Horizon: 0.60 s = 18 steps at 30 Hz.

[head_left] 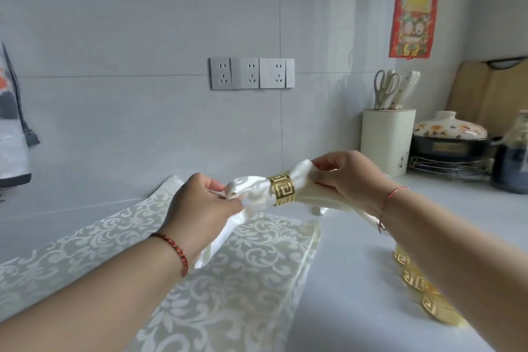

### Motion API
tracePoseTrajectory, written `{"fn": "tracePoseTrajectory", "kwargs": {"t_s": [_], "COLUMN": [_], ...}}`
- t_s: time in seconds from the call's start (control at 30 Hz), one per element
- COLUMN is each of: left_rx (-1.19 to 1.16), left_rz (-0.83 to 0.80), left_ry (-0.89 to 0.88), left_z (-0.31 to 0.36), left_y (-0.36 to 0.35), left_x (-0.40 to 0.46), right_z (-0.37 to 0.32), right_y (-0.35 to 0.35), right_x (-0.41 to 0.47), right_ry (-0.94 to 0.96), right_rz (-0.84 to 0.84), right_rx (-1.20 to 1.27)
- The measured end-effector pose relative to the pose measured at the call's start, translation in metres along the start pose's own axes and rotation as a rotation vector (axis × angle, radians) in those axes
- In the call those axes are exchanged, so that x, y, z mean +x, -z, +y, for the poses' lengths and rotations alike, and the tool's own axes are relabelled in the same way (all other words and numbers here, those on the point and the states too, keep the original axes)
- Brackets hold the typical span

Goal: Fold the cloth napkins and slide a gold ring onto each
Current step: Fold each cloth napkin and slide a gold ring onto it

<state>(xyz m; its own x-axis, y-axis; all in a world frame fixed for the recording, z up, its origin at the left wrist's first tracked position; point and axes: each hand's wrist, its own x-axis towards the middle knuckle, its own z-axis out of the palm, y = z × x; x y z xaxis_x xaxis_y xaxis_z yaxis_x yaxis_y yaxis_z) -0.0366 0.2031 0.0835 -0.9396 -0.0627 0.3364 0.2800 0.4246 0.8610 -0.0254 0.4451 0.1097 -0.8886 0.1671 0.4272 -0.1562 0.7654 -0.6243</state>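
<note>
Fingers [217, 186] of my left hand [200, 203] pinch one gathered end of the white satin napkin [254, 190], while my right hand [348, 177] grips the other end, thumb and fingers curled around the cloth. Between the two hands, the gold ring [281, 189] with its cut-out key pattern sits around the napkin's bunched middle, and the whole bundle is held up off the counter [357, 280]. Loose tails of the napkin hang down toward 6 o'clock from each hand.

Under my left forearm, at 7 o'clock from the ring, I see a patterned damask cloth [228, 280] spread flat on the counter. At 4 o'clock, partly hidden by my right forearm, a row of spare gold rings [417, 283] lies on the counter. At 2 o'clock against the tiled wall stands a cream knife block [387, 140] with scissors, and beside it a floral-lidded pot [451, 134].
</note>
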Motion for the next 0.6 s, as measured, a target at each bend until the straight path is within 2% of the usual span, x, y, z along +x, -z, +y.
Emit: {"fn": "tracePoseTrajectory", "kwargs": {"t_s": [0.17, 0.43, 0.6], "left_rx": [-0.024, -0.017, 0.001], "left_rz": [-0.089, -0.38, -0.484], "left_ry": [-0.019, 0.087, 0.099], "left_z": [0.019, 0.025, 0.02], "left_y": [-0.073, -0.186, -0.233], "left_x": [0.019, 0.052, 0.064], "right_z": [0.057, 0.143, 0.181], "right_y": [0.03, 0.045, 0.046], "right_x": [0.027, 0.075, 0.106], "right_ry": [-0.141, -0.38, -0.521], "right_rz": [-0.021, -0.028, -0.038], "right_rx": [-0.011, 0.015, 0.087]}}
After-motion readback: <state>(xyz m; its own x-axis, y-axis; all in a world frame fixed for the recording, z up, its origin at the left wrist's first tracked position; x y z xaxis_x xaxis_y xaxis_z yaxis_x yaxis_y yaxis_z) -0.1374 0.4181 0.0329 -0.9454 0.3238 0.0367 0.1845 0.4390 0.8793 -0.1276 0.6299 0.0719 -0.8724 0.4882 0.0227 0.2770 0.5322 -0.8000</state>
